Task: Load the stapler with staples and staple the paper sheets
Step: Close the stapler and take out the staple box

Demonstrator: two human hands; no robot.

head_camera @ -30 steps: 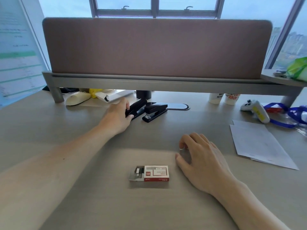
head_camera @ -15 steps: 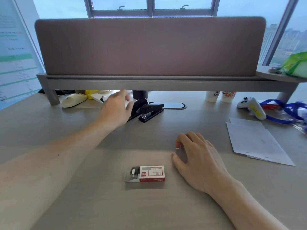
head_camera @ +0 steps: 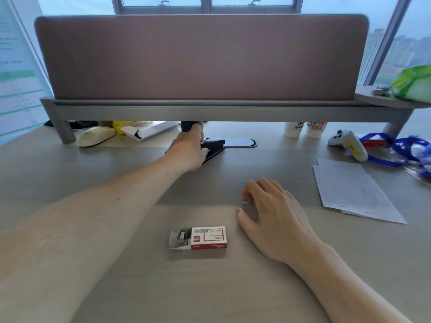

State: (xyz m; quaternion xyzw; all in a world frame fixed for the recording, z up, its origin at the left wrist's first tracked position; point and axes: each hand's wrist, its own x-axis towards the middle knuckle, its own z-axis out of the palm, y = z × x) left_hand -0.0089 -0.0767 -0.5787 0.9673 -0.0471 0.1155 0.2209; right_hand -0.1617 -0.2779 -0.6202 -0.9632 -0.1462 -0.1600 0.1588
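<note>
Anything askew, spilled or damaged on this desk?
Nothing spilled or damaged. The staple box lies with its inner tray slid partly out at the left end, staples showing. The paper sheets at the right are not squared up; their far edges are offset. The left hand grips the stapler.

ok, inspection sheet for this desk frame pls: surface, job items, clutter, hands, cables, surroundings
Surface: light wood-look desk.
Job's things: black stapler at the back, under the shelf; staple box near centre, left end open, staples showing; paper sheets flat at right.
Clutter: mouse, open white box, two cups, game controller, blue lanyard.
Hands: left hand grips the stapler; right hand rests on the desk, holding nothing.
Cables: nothing seen; grommet cover beside the stapler.
Surroundings: partition panel, window behind.
</note>
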